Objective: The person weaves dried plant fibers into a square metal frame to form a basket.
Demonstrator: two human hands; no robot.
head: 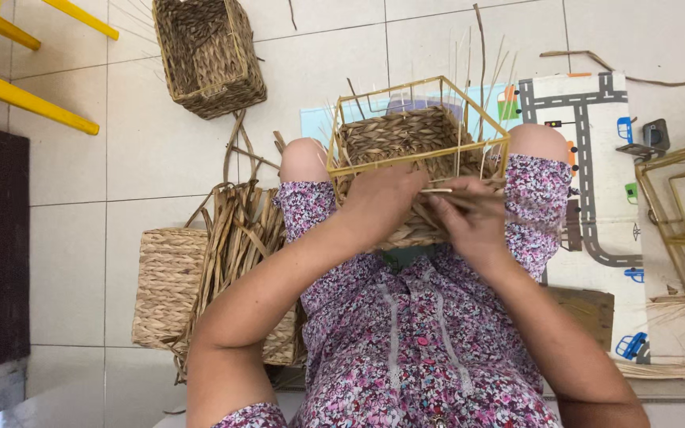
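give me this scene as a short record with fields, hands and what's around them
left hand: pressed on the near wall of the half-woven basket
right hand: pinching a flat straw strand at the same wall
basket: on the lap, yellow wire frame
floor left: finished basket, bundle of dried strands
floor right: road-print mat

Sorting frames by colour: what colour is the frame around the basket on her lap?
Yellow frame, clearest in the head view.

Single head-worn view, looking steeply down, close over the lap [406, 317], tiled floor [160, 158] around
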